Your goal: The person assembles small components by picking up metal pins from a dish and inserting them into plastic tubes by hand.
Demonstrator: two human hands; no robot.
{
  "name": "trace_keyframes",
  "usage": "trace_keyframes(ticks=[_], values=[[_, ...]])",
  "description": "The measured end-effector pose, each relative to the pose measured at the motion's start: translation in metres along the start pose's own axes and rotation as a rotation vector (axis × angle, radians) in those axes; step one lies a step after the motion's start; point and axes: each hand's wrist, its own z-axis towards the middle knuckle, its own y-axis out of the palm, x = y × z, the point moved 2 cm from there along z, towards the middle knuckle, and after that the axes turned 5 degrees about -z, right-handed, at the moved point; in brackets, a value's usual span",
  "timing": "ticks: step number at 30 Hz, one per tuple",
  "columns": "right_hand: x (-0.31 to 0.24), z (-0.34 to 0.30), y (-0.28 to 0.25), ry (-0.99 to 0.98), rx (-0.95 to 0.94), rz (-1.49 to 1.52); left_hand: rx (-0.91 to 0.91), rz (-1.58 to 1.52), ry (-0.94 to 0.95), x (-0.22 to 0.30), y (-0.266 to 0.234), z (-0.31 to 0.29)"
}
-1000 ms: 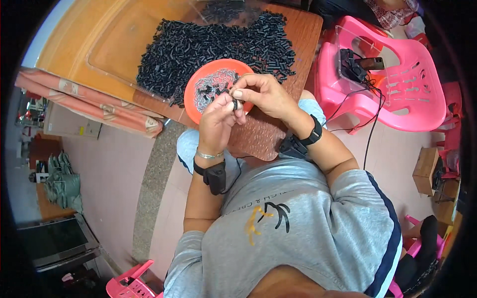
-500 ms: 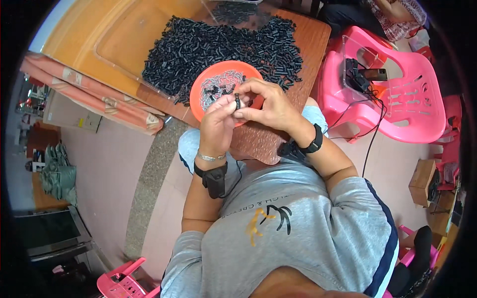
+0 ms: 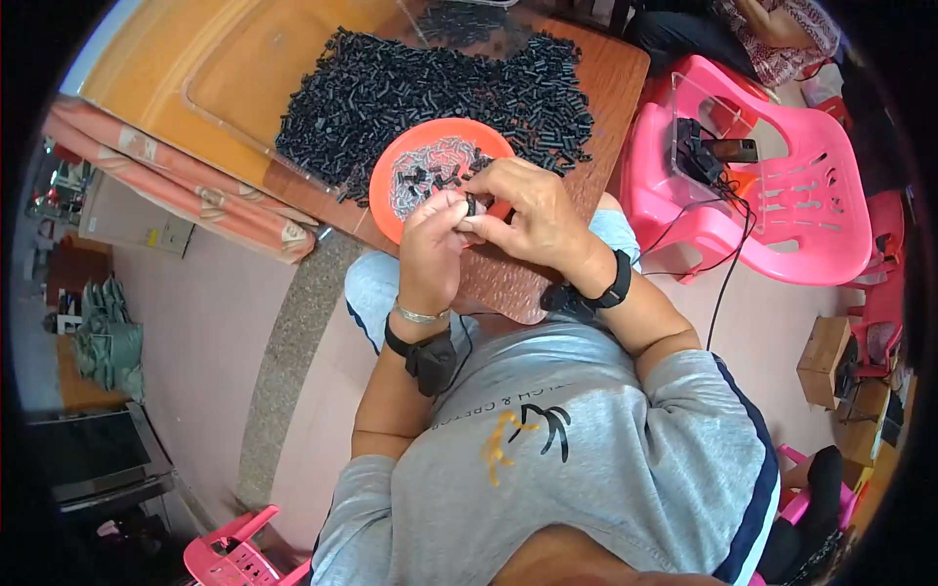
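Note:
My left hand (image 3: 430, 244) and my right hand (image 3: 535, 213) meet over the near side of an orange-red bowl (image 3: 383, 186). Between their fingertips they pinch one small black tubular piece (image 3: 471, 205), partly hidden by the fingers. Inside the bowl lie many thin silvery pins (image 3: 445, 153) and a few loose black pieces (image 3: 418, 182). Just beyond the bowl, a broad heap of short black tubular pieces (image 3: 381, 103) covers much of the tabletop.
The brown wooden table (image 3: 618, 93) has a patterned cloth (image 3: 210, 200) hanging at its left. A pink plastic chair (image 3: 811, 186) at the right carries a clear box with black devices (image 3: 696, 146) and cables. Another person (image 3: 782, 44) sits at the far right. A pink stool (image 3: 234, 557) stands lower left.
Both hands stay together at the bowl's near side. The black piece has turned slightly between the fingertips, and the right fingers have curled a little closer over it.

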Motion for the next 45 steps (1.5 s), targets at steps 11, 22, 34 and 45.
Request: trace_keyframes(ticks=[11, 22, 34, 45], values=[[-0.006, -0.002, 0.007, -0.051, -0.019, -0.123, 0.062, -0.05, 0.08, -0.007, 0.0, 0.0], [-0.001, 0.053, -0.029, -0.009, -0.062, -0.191, 0.157, 0.0, 0.122, 0.015, -0.007, -0.004], [0.107, 0.229, -0.074, -0.058, 0.18, -0.888, 0.272, -0.076, 0.176, 0.044, -0.039, -0.002], [0.137, 0.126, 0.004, 0.145, -0.663, -0.39, 0.285, -0.047, 0.169, 0.045, -0.051, 0.005]])
